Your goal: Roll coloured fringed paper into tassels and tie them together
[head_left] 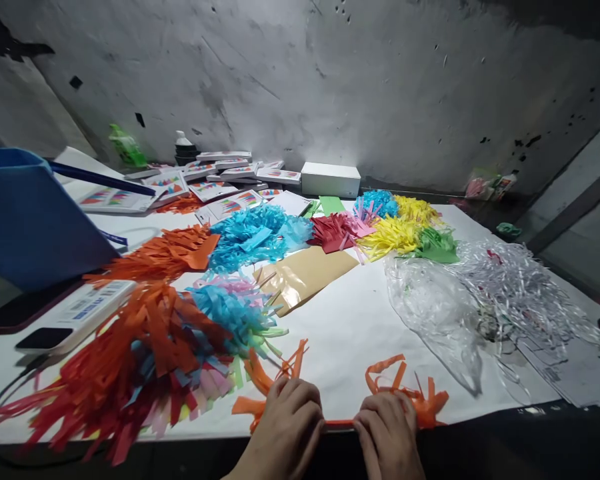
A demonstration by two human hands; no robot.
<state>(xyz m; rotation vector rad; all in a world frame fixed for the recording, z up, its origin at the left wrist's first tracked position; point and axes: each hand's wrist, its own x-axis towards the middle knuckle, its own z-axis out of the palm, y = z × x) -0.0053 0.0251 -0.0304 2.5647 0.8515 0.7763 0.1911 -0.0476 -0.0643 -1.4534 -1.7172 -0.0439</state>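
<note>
Near the front edge of the white-covered table, my left hand and my right hand are closed on one piece of orange fringed tissue paper. Between the hands its middle is a narrow, tight strip. Loose orange strips stick out beyond both hands. The fingertips are partly hidden from view. Left of my left hand lies a big heap of fringed tissue in orange, red, blue and pink.
A white power bank with a cable and a blue bin stand at left. A brown envelope lies mid-table. Blue tassels and yellow tassels lie behind it. Clear plastic bags and silvery strands occupy the right.
</note>
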